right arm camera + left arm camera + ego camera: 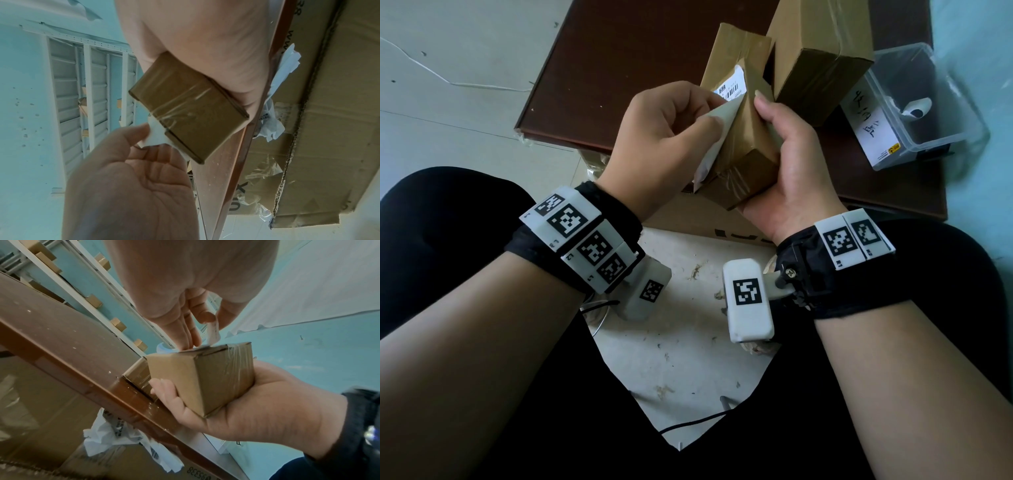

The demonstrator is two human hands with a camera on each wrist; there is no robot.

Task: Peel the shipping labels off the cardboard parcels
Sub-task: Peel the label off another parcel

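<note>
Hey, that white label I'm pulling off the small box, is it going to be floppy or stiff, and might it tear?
Probably floppy: the freed part of the label already curls and folds where the left hand pinches it. It may tear, since it looks like thin paper and its barcoded end still sticks to the small box. The box seems light; the right hand holds it alone.

Dim, flat bluish daylight throughout; both wrist views are soft, blurred and strongly warped toward the edges.

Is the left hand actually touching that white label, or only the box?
Touching. In the head view the left hand pinches the peeled-up flap of the white label between thumb and fingers, while the right hand grips the small cardboard parcel.
</note>
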